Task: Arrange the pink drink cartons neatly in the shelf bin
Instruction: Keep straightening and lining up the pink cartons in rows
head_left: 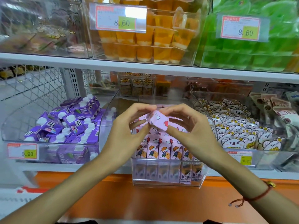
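Both hands are raised in front of the middle shelf, above the clear shelf bin [168, 170]. The left hand [127, 126] and the right hand [187, 125] each pinch one pink carton [156, 121] between fingertips and thumb; it is held tilted, one end facing the camera, clear of the cartons below. A red cord bracelet [258, 197] with a gold bead sits on the right wrist.

Inside the bin, a front row of pink cartons [161, 150] stands upright, side by side, printed with a cartoon child, clouds and a red balloon. More pink cartons lie behind, partly hidden by the hands. Printing on the cartons is too small to read.

Left bin: purple cartons [69, 125] with white caps, piled loosely; "NFC+" is legible on some. Its price tag [22, 151] reads "9.90".

Right bin: packets printed with a koala and flower [239, 133], stacked overlapping; the price tag [241, 158] reads "16.80".

Upper shelf: orange jelly cups [145, 44] in a clear bin with a tag [119, 18] reading "8.60"; green cups [252, 50] alongside, tag [241, 28] also "8.60". Other tag text is blurred.

The white shelf edge [64, 167] runs above an orange panel [145, 199].
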`<action>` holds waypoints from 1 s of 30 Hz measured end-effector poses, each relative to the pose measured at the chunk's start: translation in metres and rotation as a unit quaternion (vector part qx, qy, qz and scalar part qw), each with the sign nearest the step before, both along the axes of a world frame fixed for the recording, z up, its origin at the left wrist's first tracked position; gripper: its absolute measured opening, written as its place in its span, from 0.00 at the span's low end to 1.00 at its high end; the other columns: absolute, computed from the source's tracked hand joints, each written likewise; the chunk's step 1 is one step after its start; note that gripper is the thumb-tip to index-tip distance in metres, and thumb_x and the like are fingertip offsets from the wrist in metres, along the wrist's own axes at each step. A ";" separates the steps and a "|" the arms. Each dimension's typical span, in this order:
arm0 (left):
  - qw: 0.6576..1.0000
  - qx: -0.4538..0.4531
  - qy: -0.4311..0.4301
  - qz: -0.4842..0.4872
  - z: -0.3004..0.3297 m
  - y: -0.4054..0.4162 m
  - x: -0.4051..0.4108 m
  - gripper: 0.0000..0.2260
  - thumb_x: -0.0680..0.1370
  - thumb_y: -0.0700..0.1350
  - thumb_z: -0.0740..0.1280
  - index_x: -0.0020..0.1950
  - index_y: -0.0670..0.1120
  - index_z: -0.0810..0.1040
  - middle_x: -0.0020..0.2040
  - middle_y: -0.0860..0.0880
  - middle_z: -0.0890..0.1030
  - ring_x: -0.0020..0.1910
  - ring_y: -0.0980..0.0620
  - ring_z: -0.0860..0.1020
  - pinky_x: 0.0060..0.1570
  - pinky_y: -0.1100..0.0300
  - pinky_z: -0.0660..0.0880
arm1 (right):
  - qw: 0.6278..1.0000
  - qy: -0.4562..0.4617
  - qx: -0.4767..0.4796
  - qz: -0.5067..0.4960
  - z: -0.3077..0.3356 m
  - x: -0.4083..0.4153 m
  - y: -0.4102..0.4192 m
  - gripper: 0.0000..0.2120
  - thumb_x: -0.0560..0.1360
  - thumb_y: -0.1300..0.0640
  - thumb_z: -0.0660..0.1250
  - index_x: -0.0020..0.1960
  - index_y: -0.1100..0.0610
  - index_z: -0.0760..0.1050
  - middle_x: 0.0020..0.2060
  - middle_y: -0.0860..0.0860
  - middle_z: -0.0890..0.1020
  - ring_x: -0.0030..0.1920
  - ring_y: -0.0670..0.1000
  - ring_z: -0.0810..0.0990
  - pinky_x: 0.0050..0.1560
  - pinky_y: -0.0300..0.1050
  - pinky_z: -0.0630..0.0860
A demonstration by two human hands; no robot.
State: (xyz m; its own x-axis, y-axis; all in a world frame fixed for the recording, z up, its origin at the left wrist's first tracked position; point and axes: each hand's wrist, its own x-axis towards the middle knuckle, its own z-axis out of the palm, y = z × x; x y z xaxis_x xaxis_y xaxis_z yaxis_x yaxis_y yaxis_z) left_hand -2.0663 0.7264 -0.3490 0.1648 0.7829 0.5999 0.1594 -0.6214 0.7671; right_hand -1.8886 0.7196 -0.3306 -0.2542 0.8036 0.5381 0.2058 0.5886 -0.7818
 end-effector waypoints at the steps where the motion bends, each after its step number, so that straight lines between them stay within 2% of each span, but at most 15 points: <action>1: 1.000 0.005 0.001 0.000 0.000 0.000 -0.001 0.14 0.75 0.39 0.69 0.57 0.54 0.77 0.58 0.58 0.81 0.61 0.61 0.76 0.58 0.65 0.75 | 1.000 0.004 0.002 0.000 0.000 0.000 0.000 0.12 0.72 0.68 0.70 0.52 0.55 0.78 0.51 0.48 0.83 0.56 0.47 0.80 0.60 0.42 0.75; 3: 1.000 0.007 0.000 -0.005 0.000 0.000 -0.001 0.14 0.75 0.40 0.69 0.57 0.56 0.77 0.58 0.59 0.81 0.61 0.61 0.76 0.57 0.65 0.76 | 1.000 0.012 0.006 -0.006 -0.001 0.001 -0.001 0.12 0.72 0.67 0.71 0.51 0.53 0.78 0.50 0.46 0.83 0.55 0.46 0.81 0.58 0.41 0.76; 7: 0.999 -0.026 -0.009 -0.029 0.001 -0.002 0.002 0.16 0.75 0.43 0.69 0.59 0.58 0.76 0.57 0.62 0.81 0.59 0.62 0.78 0.52 0.68 0.76 | 0.999 0.037 -0.012 -0.024 0.002 0.002 -0.003 0.11 0.71 0.59 0.71 0.52 0.50 0.79 0.48 0.44 0.84 0.50 0.42 0.82 0.48 0.35 0.78; 11: 0.988 -0.133 -0.043 -0.067 0.005 -0.002 0.007 0.15 0.71 0.51 0.68 0.57 0.58 0.78 0.51 0.60 0.84 0.46 0.59 0.83 0.36 0.66 0.79 | 0.985 0.104 -0.116 -0.074 0.006 0.006 -0.001 0.10 0.70 0.55 0.73 0.51 0.50 0.82 0.40 0.49 0.86 0.38 0.43 0.83 0.36 0.32 0.76; 14: 0.979 -0.188 -0.056 -0.053 0.006 0.001 0.009 0.10 0.73 0.50 0.69 0.53 0.55 0.80 0.46 0.55 0.86 0.43 0.58 0.84 0.32 0.66 0.78 | 0.965 0.128 -0.211 -0.083 0.004 0.006 0.002 0.13 0.70 0.54 0.73 0.53 0.55 0.81 0.38 0.51 0.86 0.34 0.44 0.82 0.34 0.33 0.76; 17: 0.973 -0.219 -0.060 -0.039 0.006 0.002 0.007 0.09 0.74 0.48 0.69 0.53 0.52 0.81 0.45 0.52 0.86 0.42 0.57 0.84 0.32 0.66 0.78 | 0.951 0.148 -0.253 -0.099 0.003 0.004 0.004 0.13 0.70 0.55 0.74 0.53 0.57 0.81 0.37 0.52 0.86 0.32 0.44 0.82 0.33 0.32 0.76; 20: 0.979 -0.199 -0.021 -0.030 0.008 0.001 0.008 0.15 0.68 0.59 0.69 0.53 0.57 0.82 0.45 0.56 0.85 0.44 0.62 0.83 0.33 0.69 0.76 | 0.950 0.157 -0.247 -0.105 0.003 0.003 0.004 0.11 0.69 0.56 0.75 0.50 0.58 0.80 0.35 0.53 0.86 0.31 0.45 0.82 0.31 0.33 0.76; 21: 0.980 -0.196 -0.008 -0.029 0.007 0.001 0.009 0.15 0.66 0.61 0.69 0.50 0.60 0.82 0.45 0.59 0.85 0.45 0.64 0.82 0.34 0.71 0.75 | 0.952 0.157 -0.240 -0.106 0.003 0.003 0.003 0.11 0.69 0.57 0.75 0.49 0.58 0.80 0.34 0.54 0.85 0.31 0.46 0.82 0.31 0.34 0.77; 23: 0.979 -0.203 0.006 -0.033 0.007 0.000 0.010 0.06 0.67 0.59 0.71 0.43 0.65 0.81 0.44 0.63 0.84 0.46 0.67 0.80 0.39 0.74 0.75 | 0.956 0.157 -0.226 -0.105 0.003 0.002 0.003 0.12 0.68 0.57 0.75 0.49 0.58 0.79 0.32 0.54 0.84 0.30 0.47 0.82 0.32 0.34 0.77; 24: 0.977 -0.211 0.007 -0.038 0.007 0.000 0.010 0.04 0.69 0.56 0.71 0.43 0.65 0.81 0.45 0.63 0.84 0.48 0.67 0.81 0.44 0.72 0.76 | 0.958 0.155 -0.220 -0.099 0.003 0.001 0.002 0.11 0.69 0.57 0.75 0.49 0.58 0.79 0.32 0.53 0.84 0.31 0.46 0.82 0.32 0.35 0.77; 27: 0.959 -0.277 -0.037 -0.056 0.007 0.003 0.008 0.12 0.75 0.53 0.68 0.58 0.56 0.79 0.50 0.52 0.85 0.51 0.55 0.82 0.55 0.54 0.78 | 0.967 0.131 -0.197 -0.095 0.005 0.000 0.001 0.12 0.71 0.54 0.73 0.53 0.54 0.79 0.38 0.50 0.85 0.35 0.45 0.83 0.34 0.35 0.77; 28: 0.952 -0.297 -0.052 -0.056 0.009 0.003 0.007 0.14 0.76 0.54 0.67 0.60 0.53 0.78 0.51 0.49 0.85 0.51 0.51 0.82 0.57 0.50 0.77 | 0.968 0.121 -0.196 -0.099 0.006 0.000 0.002 0.14 0.71 0.53 0.73 0.55 0.52 0.78 0.41 0.49 0.85 0.36 0.44 0.83 0.34 0.35 0.77; 30: 0.950 -0.305 -0.041 -0.058 0.011 0.003 0.006 0.14 0.76 0.54 0.66 0.59 0.51 0.78 0.51 0.46 0.85 0.50 0.48 0.82 0.57 0.50 0.77 | 0.970 0.090 -0.204 -0.098 0.005 -0.001 0.004 0.16 0.72 0.52 0.71 0.59 0.51 0.76 0.45 0.46 0.84 0.38 0.41 0.82 0.37 0.35 0.78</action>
State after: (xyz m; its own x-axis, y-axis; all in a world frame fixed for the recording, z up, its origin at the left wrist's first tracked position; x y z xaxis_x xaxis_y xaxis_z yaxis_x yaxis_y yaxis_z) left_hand -2.0600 0.7297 -0.3377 0.2431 0.9685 0.0545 0.0412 -0.0664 0.9969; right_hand -1.8892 0.7236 -0.3259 -0.0070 0.9826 0.1858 0.1214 0.1853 -0.9752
